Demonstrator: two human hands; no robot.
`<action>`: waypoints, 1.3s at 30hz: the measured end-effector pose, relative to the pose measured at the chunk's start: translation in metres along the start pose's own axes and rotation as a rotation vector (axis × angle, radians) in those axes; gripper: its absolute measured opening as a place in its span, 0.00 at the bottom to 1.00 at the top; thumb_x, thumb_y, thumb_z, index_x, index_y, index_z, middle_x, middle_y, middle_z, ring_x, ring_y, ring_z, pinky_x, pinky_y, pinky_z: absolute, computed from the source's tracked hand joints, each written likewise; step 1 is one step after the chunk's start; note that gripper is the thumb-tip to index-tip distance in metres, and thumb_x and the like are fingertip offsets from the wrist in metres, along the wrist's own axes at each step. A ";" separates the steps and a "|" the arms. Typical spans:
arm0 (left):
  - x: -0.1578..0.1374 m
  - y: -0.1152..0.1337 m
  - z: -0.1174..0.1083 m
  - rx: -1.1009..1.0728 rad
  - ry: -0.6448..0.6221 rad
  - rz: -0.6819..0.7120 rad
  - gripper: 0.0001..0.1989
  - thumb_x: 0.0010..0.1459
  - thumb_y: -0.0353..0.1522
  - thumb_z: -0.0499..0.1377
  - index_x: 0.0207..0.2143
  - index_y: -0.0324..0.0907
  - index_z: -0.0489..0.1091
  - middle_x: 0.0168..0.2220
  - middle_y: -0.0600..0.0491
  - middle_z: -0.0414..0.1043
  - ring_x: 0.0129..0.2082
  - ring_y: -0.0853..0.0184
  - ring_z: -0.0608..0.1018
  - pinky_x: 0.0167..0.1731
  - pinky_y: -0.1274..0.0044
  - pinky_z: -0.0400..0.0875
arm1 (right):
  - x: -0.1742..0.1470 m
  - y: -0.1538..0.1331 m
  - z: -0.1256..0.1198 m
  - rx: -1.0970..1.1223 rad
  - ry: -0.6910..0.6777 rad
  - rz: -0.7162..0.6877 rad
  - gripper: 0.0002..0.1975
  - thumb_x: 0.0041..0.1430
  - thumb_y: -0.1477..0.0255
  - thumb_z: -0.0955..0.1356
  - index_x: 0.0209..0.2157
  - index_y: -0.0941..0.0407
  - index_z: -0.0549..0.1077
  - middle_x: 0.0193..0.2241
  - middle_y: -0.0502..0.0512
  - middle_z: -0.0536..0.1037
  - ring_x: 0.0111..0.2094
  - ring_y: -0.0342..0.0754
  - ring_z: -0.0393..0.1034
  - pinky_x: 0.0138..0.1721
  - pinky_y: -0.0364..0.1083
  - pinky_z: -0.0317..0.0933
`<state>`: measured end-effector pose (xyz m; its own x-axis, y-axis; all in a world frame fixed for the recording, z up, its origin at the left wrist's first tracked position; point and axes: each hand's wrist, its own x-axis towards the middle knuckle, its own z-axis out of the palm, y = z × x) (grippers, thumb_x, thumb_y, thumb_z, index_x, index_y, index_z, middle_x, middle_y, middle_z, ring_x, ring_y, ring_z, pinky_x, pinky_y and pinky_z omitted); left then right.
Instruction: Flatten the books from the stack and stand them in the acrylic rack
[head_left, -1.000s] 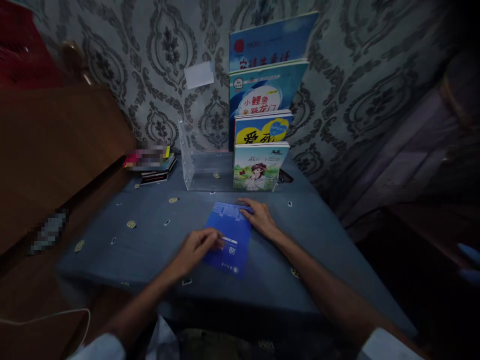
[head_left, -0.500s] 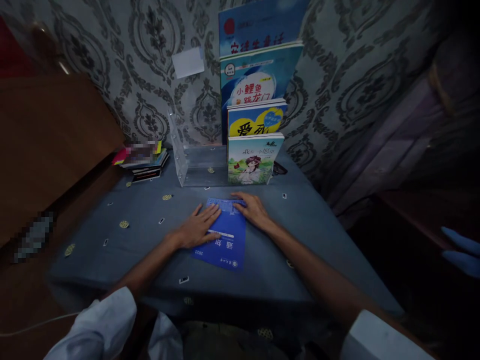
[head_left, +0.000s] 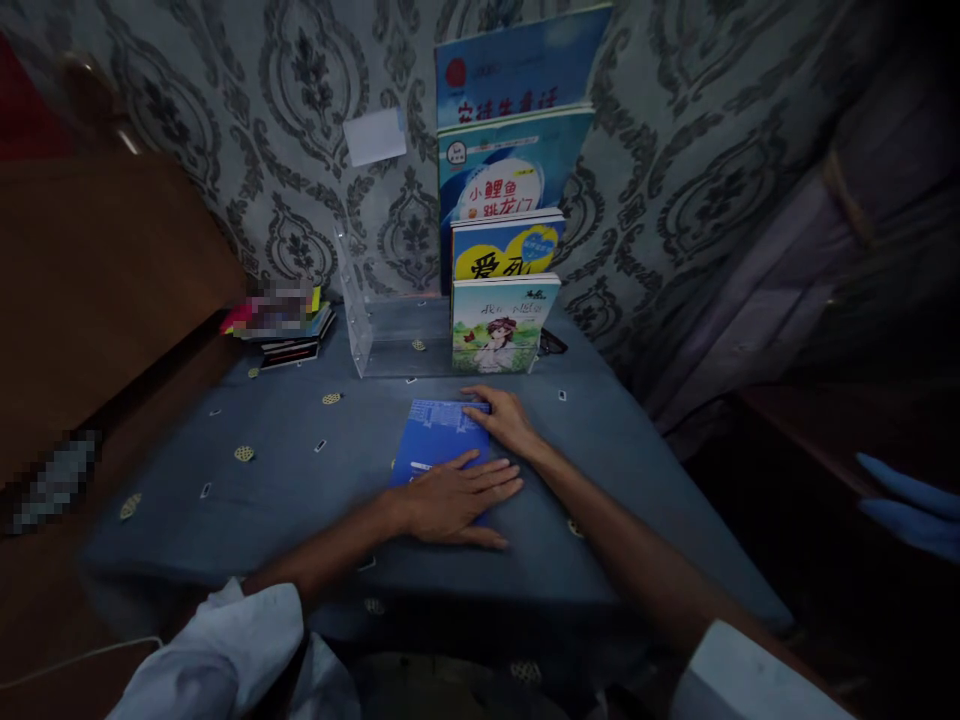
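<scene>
A blue booklet (head_left: 439,445) with white print lies flat on the cloth-covered table, near its middle. My left hand (head_left: 457,500) rests palm down across the booklet's lower part, fingers spread and reaching past its right edge; most of the lower print is hidden under it. At the upper right corner of the booklet is my right hand (head_left: 506,420), low and slightly curved. Its thumb touches the cover and its forefinger lies apart from the thumb, beyond the top edge.
Behind the booklet stands a clear plastic rack (head_left: 397,355) with several picture books (head_left: 499,325) upright in its right side. A pile of small books (head_left: 289,325) lies at the back left. Dark glasses (head_left: 553,343) sit right of the rack. Patterned wallpaper (head_left: 307,80) backs the table.
My left hand has slid from the booklet's upper left side down and right across its lower part. My right hand has stayed at the upper right corner.
</scene>
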<state>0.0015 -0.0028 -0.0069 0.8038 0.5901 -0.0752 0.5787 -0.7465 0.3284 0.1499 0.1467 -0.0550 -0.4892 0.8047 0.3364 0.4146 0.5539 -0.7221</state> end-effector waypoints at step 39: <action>-0.012 -0.099 -0.002 0.165 0.410 -0.536 0.22 0.70 0.33 0.45 0.64 0.38 0.60 0.67 0.44 0.60 0.67 0.60 0.62 0.66 0.64 0.54 | -0.064 -0.081 0.032 -0.553 -0.386 -0.165 0.37 0.68 0.54 0.59 0.67 0.68 0.56 0.68 0.73 0.54 0.71 0.61 0.42 0.69 0.64 0.37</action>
<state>-0.0656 0.0652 -0.0364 0.3036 0.9346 0.1852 0.9208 -0.3377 0.1951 0.1230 0.0429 -0.0375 -0.7748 0.6239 0.1020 0.5916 0.7724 -0.2310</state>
